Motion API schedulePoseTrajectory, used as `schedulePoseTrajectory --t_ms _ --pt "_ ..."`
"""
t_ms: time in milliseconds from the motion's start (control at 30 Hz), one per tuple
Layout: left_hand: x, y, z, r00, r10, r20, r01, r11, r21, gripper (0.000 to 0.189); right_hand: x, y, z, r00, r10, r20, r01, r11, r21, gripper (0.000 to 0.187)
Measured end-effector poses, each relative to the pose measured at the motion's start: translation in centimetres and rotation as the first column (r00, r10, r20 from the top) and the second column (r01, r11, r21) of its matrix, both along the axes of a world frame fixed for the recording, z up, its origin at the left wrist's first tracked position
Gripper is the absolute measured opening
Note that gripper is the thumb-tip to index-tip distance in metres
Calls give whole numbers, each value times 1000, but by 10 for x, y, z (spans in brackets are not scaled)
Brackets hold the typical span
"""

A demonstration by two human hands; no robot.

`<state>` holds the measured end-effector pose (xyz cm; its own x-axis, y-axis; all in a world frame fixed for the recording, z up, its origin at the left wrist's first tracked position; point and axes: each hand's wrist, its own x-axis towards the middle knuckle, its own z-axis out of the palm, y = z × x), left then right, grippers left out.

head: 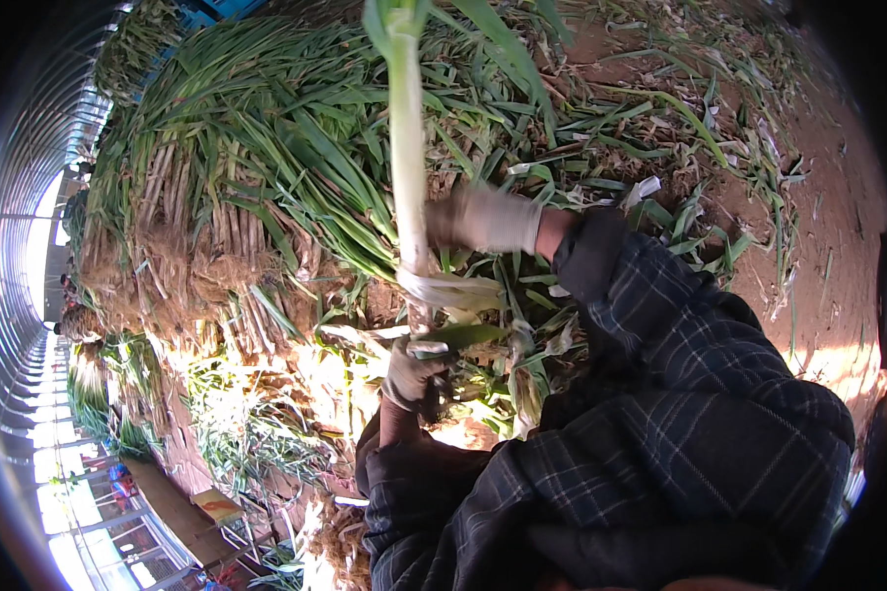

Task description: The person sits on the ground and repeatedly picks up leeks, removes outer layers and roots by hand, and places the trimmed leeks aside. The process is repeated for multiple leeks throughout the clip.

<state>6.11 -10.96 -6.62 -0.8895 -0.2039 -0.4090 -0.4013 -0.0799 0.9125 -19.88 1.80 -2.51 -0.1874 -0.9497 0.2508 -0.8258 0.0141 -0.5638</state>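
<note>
My left hand (pixel 409 375), in a soiled work glove, grips a large green onion (pixel 408 140) near its root end. The stalk stands nearly upright in the picture, its white shank bare and its green leaves running past the top edge. Loosened outer sheaths (pixel 454 290) hang around the lower shank. A small pale piece (pixel 427 346) lies across the left fingers; what it is I cannot tell. My right hand (pixel 488 219), gloved and blurred by motion, is close beside the shank, above the loosened sheaths. Its fingertips are too blurred to show whether they hold anything.
Untrimmed green onions (pixel 214 185) lie in a thick pile beyond my hands, roots towards the lower side. Stripped leaves (pixel 680 148) litter the soil floor (pixel 828 199). Sunlit trimmings (pixel 259 421) lie lower left, near a low stand (pixel 218 507). A tunnel greenhouse frame (pixel 15 244) arches at left.
</note>
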Motion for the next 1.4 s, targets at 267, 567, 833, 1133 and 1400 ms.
schedulePoseTrajectory --t_ms 267,567,833,1133,1400 --pt "9 -4 4 987 123 -104 -120 992 38 48 -39 0 -8 760 -448 471 386 894 227 34" --pt "-8 18 -22 973 -218 -79 147 844 -515 40 13 -19 4 -182 312 933 482 855 -191 47" --pt "-12 4 -18 906 422 -26 -422 897 -132 39 69 -19 -33 918 -48 395 -134 897 421 26" --pt "-18 17 -17 895 440 -75 -318 512 -798 39 51 -25 -23 901 -136 413 91 988 128 42" --pt "-12 3 -12 927 310 -213 -346 479 -807 29 57 -8 -13 933 307 189 -349 641 684 24"
